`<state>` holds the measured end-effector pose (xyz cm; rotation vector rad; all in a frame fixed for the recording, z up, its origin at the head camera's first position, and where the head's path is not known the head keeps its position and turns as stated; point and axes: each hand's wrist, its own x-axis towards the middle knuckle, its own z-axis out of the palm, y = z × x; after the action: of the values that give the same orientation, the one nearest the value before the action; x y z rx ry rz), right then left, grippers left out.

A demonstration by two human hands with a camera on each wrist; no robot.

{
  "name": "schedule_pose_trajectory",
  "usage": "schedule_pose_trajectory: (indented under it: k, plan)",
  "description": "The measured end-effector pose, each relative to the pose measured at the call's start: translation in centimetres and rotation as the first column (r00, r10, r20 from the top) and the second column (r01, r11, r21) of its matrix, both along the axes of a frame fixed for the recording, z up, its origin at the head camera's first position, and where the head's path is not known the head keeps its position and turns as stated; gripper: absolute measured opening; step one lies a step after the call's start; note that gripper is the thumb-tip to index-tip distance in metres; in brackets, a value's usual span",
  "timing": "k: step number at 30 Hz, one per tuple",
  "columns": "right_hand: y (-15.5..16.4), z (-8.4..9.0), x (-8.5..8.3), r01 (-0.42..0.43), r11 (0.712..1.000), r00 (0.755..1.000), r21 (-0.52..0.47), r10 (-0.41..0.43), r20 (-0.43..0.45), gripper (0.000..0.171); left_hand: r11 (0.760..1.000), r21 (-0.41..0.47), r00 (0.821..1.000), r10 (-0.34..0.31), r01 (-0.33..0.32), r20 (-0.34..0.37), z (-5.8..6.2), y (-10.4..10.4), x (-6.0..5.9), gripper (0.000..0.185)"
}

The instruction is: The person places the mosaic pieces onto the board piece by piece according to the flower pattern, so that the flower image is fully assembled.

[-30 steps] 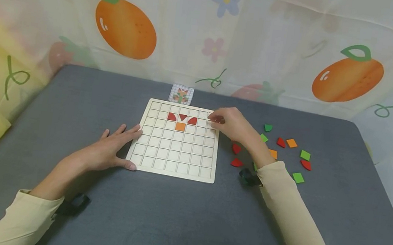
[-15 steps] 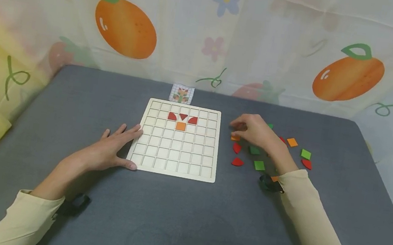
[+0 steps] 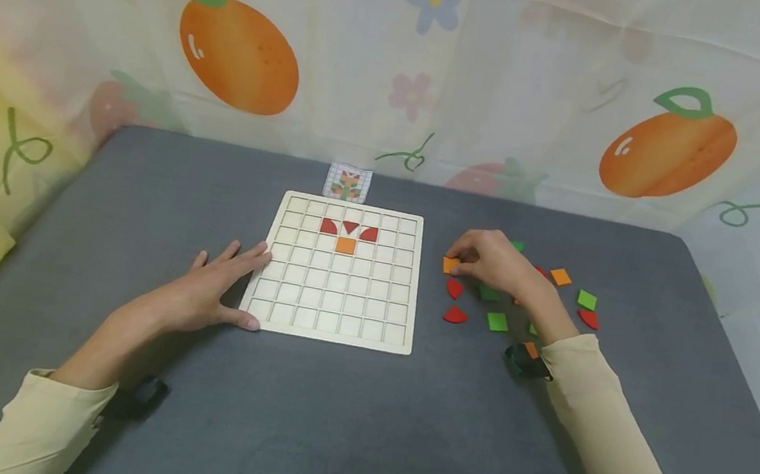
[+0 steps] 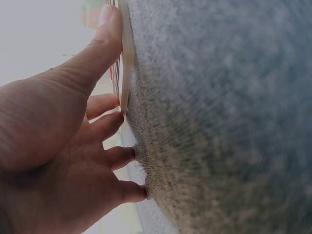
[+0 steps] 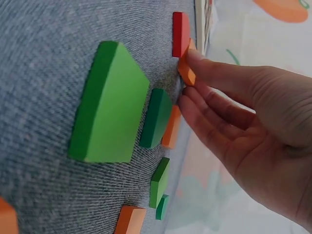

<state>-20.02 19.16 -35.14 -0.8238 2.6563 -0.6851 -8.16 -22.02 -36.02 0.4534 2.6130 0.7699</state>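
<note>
Head view: the wooden grid board (image 3: 335,271) lies on the grey table (image 3: 339,426). The left hand (image 3: 200,297) lies flat with fingers spread against the board's left edge, thumb at its near left corner, holding nothing. Inside the board, in its second row, sit 3 red pieces (image 3: 349,229), with 1 orange square (image 3: 345,245) just below the middle one. Right of the board, the right hand (image 3: 493,259) pinches an orange piece (image 3: 450,265) between thumb and fingers, low over the table. Further right of the board, loose red, green and orange pieces (image 3: 497,321) lie scattered around that hand. A small pattern card (image 3: 347,181) stands just behind the board's far edge.

Left wrist view: the thumb (image 4: 100,48) presses along the board's thin edge (image 4: 127,53), and the other fingers rest straight on the grey cloth.

Right wrist view: the fingertips (image 5: 195,58) grip the orange piece (image 5: 186,70), which touches a red piece (image 5: 180,34) beside the board. A large green piece (image 5: 109,114) lies nearest the camera, a darker green one (image 5: 156,119) just beyond.
</note>
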Motion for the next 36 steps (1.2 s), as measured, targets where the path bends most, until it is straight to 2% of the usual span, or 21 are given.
schedule_pose_trajectory:
  k: [5, 14, 23, 30, 36]
  plan:
    - [-0.2, 0.1, 0.4, 0.062, 0.998, 0.998, -0.007, -0.062, 0.021, 0.024, 1.000, -0.001, 1.000, -0.001, 0.001, 0.002, -0.1, -0.1, 0.2, 0.104]
    - [0.0, 0.1, 0.6, 0.067, 0.994, 0.998, -0.087, -0.067, 0.005, 0.017, 1.000, 0.014, 1.000, 0.002, -0.002, -0.002, 0.0, -0.2, 0.4, 0.103]
    - [-0.1, 1.1, 0.5, 0.090, 0.984, 0.993, -0.156, -0.077, 0.090, 0.015, 1.000, 0.016, 1.000, -0.004, 0.004, -0.009, 0.1, -0.4, 0.2, 0.104]
    - [-0.5, 1.2, 0.2, 0.059, 0.987, 0.998, -0.147, -0.056, 0.025, 0.016, 1.000, 0.011, 1.000, -0.006, 0.006, -0.004, -0.1, -0.3, -0.1, 0.106]
    - [-1.3, 1.5, 0.3, 0.030, 0.985, 1.000, -0.169, -0.030, 0.003, 0.017, 1.000, 0.015, 1.000, -0.007, 0.007, -0.012, -0.3, -0.1, 0.0, 0.104]
